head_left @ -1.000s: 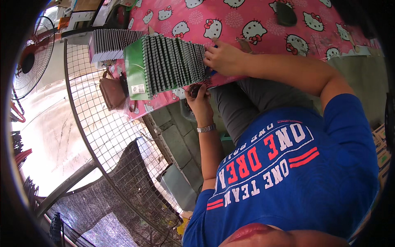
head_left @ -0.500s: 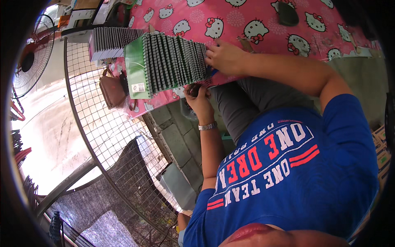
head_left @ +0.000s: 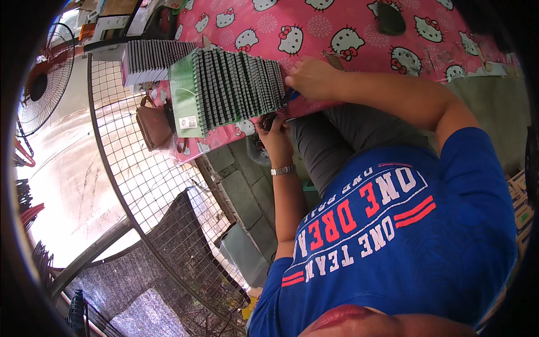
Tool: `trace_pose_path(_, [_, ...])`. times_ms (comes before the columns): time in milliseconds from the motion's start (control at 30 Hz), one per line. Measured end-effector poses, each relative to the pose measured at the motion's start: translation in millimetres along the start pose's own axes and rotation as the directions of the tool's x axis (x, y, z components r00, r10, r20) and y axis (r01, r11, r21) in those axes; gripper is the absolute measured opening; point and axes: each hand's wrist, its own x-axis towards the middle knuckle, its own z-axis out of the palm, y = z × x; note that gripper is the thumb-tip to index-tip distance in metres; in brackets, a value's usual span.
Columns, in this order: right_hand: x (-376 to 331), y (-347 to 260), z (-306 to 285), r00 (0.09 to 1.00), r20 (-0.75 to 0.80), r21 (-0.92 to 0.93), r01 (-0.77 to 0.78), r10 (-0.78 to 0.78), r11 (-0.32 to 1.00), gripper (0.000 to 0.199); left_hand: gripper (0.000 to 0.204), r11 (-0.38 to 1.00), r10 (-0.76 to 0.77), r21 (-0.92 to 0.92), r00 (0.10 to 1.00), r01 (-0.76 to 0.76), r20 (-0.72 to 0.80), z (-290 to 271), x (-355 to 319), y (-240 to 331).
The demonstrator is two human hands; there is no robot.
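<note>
A long row of spiral-bound notebooks (head_left: 236, 87) with dark coils lies on the table in front of me, a green cover showing at its left end. My left hand (head_left: 275, 137), a metal watch on its wrist, is closed around a dark bundle (head_left: 268, 121) at the row's near right corner; its kind is unclear, perhaps loose coils. My right hand (head_left: 313, 80) is closed just off the row's right end. Something blue (head_left: 292, 94) shows below its fingers, too small and hidden to name.
A second stack of spiral notebooks (head_left: 151, 59) stands at the left. A brown bag (head_left: 153, 124) hangs by the table's left edge. The table has a pink patterned cover (head_left: 314, 45) with a dark oval object (head_left: 391, 19) on it. Wire mesh (head_left: 135, 163) and a fan (head_left: 45, 78) are farther left.
My right hand has drawn slightly to the right, away from the end of the notebook row. The left hand has hardly moved and keeps the dark bundle.
</note>
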Motion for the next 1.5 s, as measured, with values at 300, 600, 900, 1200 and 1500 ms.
trace_pose_path(300, [9.1, -7.6, -1.9, 0.986, 0.169, -0.003, -0.014, 0.014, 1.0, 0.014, 0.029, 0.999, 0.004, 0.05, 1.0, -0.003, -0.015, 3.0, 0.0, -2.2])
trace_pose_path(600, [4.9, -3.2, 16.1, 0.96, -0.237, -0.159, 0.114, -0.15, 0.981, 0.015, 0.033, 0.994, -0.059, -0.095, 0.998, 0.056, -0.023, 8.1, 1.8, -9.4])
trace_pose_path(900, [-1.8, 6.4, 17.8, 0.961, -0.255, -0.087, 0.089, -0.109, 0.992, 0.01, 0.042, 0.993, -0.067, -0.093, 0.998, 0.067, -0.002, 6.1, 5.8, -15.2])
trace_pose_path(1200, [4.1, -1.8, 5.0, 0.974, 0.226, -0.051, -0.02, 0.031, 0.998, 0.011, 0.049, 0.998, -0.012, 0.063, 0.998, 0.017, -0.069, 1.9, 9.7, -23.5])
trace_pose_path(1500, [6.5, -7.1, 10.8, 0.968, 0.244, -0.015, -0.062, 0.064, 0.998, 0.015, 0.044, 0.97, 0.084, 0.238, 0.988, -0.051, -0.131, 5.0, 10.3, -32.2])
